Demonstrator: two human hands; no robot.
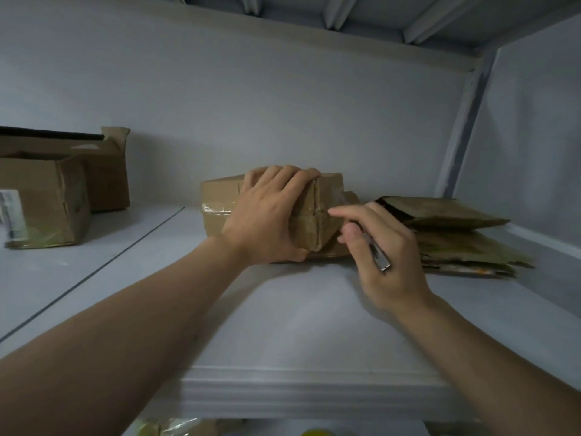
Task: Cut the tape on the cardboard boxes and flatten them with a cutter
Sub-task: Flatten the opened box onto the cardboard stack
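Two more boxes stand at nine o'clock. At centre, the left hand curls its fingers over the taped box on the shelf. Just toward three o'clock the right hand grips the cutter, forefinger extended, with flattened cardboard beyond. The danger is a slip along slick tape — the bracing fingers sit close.

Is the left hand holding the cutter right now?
No, the right hand holds the cutter, while the left hand grips the taped box.
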